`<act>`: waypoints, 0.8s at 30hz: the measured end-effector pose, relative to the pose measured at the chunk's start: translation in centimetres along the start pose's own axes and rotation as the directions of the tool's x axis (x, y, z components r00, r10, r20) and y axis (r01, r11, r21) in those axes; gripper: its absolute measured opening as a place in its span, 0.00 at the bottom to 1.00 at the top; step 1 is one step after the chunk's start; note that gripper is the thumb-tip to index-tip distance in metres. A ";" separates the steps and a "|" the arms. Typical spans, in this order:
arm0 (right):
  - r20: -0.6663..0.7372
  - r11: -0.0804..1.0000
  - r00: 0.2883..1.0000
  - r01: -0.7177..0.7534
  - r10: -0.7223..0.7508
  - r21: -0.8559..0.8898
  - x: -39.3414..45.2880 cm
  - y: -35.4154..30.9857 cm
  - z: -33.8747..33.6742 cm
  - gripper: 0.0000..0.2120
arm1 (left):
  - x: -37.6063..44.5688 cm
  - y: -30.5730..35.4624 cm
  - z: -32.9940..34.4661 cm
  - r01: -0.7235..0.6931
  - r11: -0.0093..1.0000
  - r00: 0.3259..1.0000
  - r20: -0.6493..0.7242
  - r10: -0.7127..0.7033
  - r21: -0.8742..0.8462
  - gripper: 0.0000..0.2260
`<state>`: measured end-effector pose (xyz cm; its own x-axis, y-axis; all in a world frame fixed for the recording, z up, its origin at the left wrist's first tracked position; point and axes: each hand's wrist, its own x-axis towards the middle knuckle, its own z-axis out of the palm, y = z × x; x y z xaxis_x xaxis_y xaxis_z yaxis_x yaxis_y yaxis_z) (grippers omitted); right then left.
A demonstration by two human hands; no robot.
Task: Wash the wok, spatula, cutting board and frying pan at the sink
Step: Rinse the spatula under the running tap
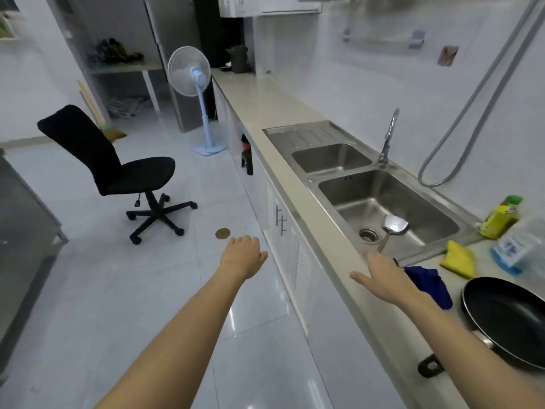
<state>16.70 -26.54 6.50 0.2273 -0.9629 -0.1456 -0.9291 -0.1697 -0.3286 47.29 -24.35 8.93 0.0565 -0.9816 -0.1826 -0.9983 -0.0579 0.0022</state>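
Note:
A steel spatula (393,227) lies in the near basin of the double sink (327,188), its blade beside the drain. A black frying pan (507,317) rests on the counter at the lower right, handle toward me. My right hand (380,277) hovers over the counter's front edge near the sink corner, fingers straight, holding nothing. Out over the floor, left of the cabinets, my left hand (243,255) is empty with its fingers loosely curled. No wok or cutting board is in view.
A blue cloth (432,283), a yellow cloth (460,258), a yellow-green bottle (501,216) and a plastic bag (522,246) sit right of the sink. The tap (389,134) stands behind the basins. A black office chair (118,169) and a standing fan (194,84) are on the floor.

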 end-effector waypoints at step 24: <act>-0.109 0.660 0.651 -0.744 0.752 0.110 17.0 15.8 6.1 0.40 | 30.9 22.2 5.9 -0.686 0.711 0.676 0.226 0.701 -0.152 0.15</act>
<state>7.67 -44.30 -6.83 -0.5822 -0.7769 -0.2398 -0.7499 0.6271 -0.2108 26.79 -54.94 -2.47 -0.6647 -0.6632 -0.3439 -0.7467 0.6049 0.2768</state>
